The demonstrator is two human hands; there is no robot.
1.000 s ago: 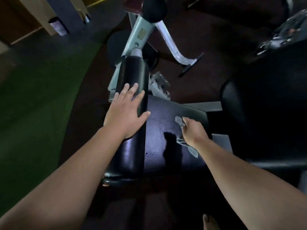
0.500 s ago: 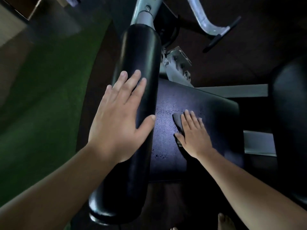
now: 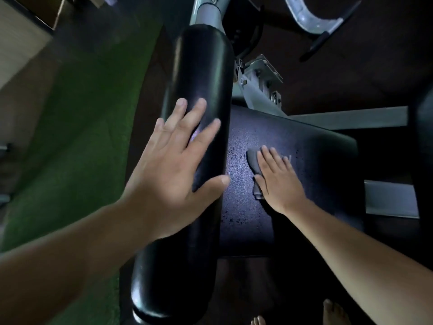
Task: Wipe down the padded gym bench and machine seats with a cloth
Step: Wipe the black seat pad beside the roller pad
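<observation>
Two bare hands work the machine as I watch through the head camera: my left hand (image 3: pixel 171 177) lies flat and open on the black roller pad (image 3: pixel 199 90), bracing, while my right hand (image 3: pixel 278 181), fingers spread, presses a grey cloth (image 3: pixel 254 160) onto the middle of the padded seat (image 3: pixel 323 151). Dark specks dot the seat near the cloth, so I judge this seat only partly wiped; the roller pad and a dark pad (image 3: pixel 425 127) at right look untouched.

Left hand (image 3: pixel 173 174) on the roller pad (image 3: pixel 196 95), left of the seat (image 3: pixel 316 156) (cloth (image 3: pixel 254 160) under right hand (image 3: pixel 278 181)).
</observation>
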